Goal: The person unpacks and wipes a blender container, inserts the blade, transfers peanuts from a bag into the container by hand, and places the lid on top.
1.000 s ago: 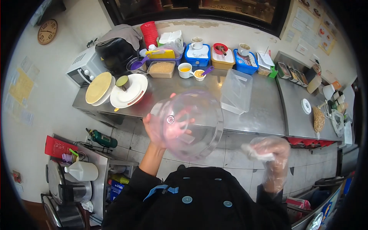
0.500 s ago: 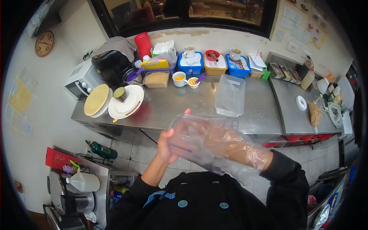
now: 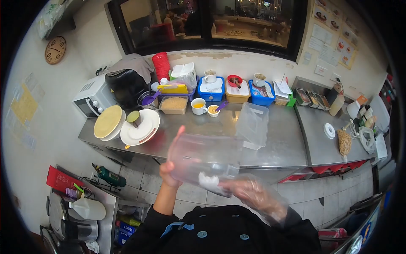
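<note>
Stainless-steel tabletop below a dark-framed window, seen from above. A clear plastic container is held in the air at the tabletop's front edge, tilted, its open end toward the right. The left hand grips its left end, thumb in front and fingers spread along the wall. The right hand, in a clear plastic glove, pinches a white wad between its fingers at the container's lower right part; whether the wad lies inside or outside the wall cannot be told.

Near the tabletop's left corner, a plate stack stands beside a white plate bearing a green-topped cup. Along the back edge, from left to right: a tub of tan crumbs, a white cup with yellow contents, and a small bowl with a purple spoon. A clear rectangular tub rests right of center.
</note>
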